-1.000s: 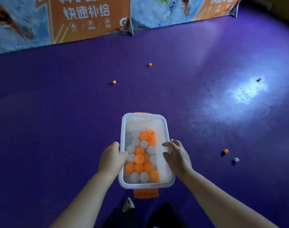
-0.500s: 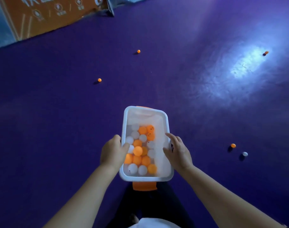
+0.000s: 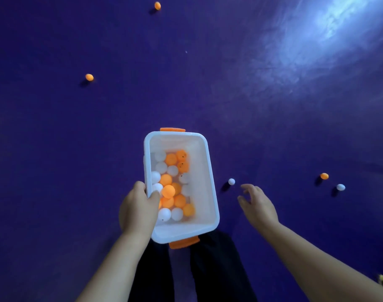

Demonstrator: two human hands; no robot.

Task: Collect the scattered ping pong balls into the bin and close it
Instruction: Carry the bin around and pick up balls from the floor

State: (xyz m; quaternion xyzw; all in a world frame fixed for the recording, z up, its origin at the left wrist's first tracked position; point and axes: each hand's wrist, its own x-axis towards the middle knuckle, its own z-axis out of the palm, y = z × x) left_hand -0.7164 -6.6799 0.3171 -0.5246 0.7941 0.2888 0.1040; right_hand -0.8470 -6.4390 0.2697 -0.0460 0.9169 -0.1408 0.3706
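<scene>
A person's left hand (image 3: 138, 205) grips the left rim of a rectangular, round-cornered bin (image 3: 210, 171) of translucent white plastic, thumb hooked over the edge and fingers wrapped outside. The open-topped bin is held above a matte purple floor (image 3: 77, 149), with a smooth orange latch (image 3: 172, 129) at its far end and another (image 3: 183, 244) at its near end. Glossy orange and white ping pong balls (image 3: 171, 186) lie piled inside it. The right hand (image 3: 257, 203) reaches out low to the bin's right, fingers loosely spread and holding nothing, just short of a white ball (image 3: 231, 181) on the floor. Farther right, an orange ball (image 3: 324, 176) and a second white ball (image 3: 340, 187) sit close together. Two more orange balls lie well apart, one far left (image 3: 89, 77), one at the top edge (image 3: 157, 5). Dark trouser legs (image 3: 212, 269) show below the bin.
</scene>
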